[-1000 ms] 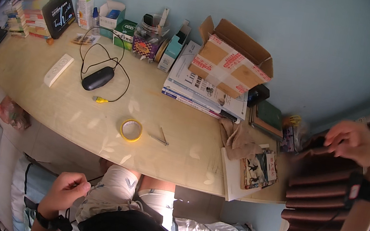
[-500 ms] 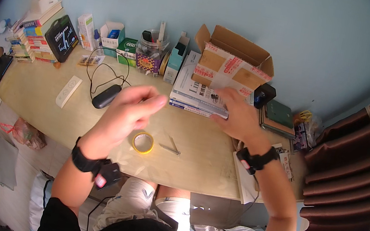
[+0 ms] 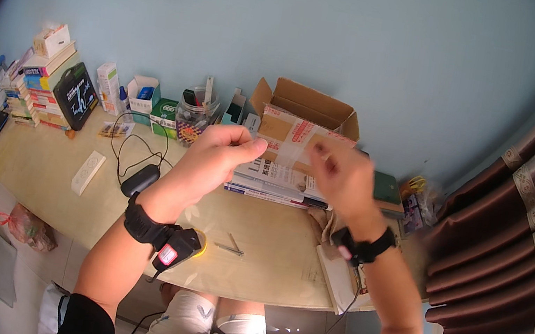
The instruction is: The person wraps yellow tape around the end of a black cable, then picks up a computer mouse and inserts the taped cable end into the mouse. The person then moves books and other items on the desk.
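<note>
Pale blue wall is backing a beige tabletop, where an open cardboard box is sitting on stacked books. Both hands are hovering raised before the box: the left hand is pinching its fingers together on nothing visible. The right hand is blurring, fingers loosely curled, grip unclear, above small metal pins.

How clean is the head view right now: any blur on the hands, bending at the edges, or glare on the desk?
Head view: the right hand is smeared by motion blur, the left hand is sharper. Fisheye bends the desk edge and the curtain toward the black rim. Daylight is bright at the lower right. The desk has a soft sheen but no harsh glare; the open cardboard box is evenly lit.
</note>
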{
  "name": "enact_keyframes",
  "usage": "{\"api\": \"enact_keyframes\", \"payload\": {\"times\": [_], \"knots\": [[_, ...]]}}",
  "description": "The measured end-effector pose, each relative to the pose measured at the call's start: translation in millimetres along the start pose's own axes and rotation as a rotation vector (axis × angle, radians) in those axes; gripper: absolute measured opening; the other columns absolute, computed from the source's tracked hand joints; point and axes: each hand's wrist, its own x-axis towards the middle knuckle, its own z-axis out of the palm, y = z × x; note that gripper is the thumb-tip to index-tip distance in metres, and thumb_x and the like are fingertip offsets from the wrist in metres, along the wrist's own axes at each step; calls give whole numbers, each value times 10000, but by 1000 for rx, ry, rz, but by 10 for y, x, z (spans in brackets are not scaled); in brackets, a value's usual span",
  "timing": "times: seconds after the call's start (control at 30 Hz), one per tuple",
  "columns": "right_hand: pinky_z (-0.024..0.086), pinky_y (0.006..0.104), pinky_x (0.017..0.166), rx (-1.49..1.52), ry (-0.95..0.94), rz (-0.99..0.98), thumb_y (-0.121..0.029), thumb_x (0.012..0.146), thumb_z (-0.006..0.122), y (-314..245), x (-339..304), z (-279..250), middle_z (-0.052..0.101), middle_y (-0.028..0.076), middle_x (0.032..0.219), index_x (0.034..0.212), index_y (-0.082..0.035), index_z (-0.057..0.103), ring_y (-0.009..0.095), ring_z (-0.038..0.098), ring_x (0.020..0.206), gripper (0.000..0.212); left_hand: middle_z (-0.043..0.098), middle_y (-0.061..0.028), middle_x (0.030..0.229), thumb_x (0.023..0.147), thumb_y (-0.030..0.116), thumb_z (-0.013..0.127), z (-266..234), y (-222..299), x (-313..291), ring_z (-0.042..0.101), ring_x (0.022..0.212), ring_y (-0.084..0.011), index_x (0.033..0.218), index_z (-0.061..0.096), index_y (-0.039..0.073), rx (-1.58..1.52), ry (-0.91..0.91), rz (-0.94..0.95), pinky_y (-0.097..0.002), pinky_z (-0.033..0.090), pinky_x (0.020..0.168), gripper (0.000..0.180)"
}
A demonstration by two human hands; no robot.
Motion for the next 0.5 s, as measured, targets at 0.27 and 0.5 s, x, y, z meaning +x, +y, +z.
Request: {"api": "enact_keyframes", "payload": {"times": [0.27, 0.5], "knots": [[518, 377, 608, -265, 117, 121, -238, 848, 704, 207, 780, -280, 711, 107, 862, 957, -41, 677, 292, 660, 655, 227, 421, 82, 673, 930, 280, 620, 200, -198, 117, 328, 564, -25, 804, 598, 79, 70, 24, -55, -211, 237, 469, 238], [519, 383, 656, -138, -60, 465, -235, 827, 695, 263, -509, -728, 688, 115, 850, 931, -50, 649, 302, 666, 735, 218, 474, 39, 758, 1014, 173, 475, 173, -990, -423, 352, 572, -36, 966, 572, 70, -424, -85, -300, -199, 299, 488, 149]]}}
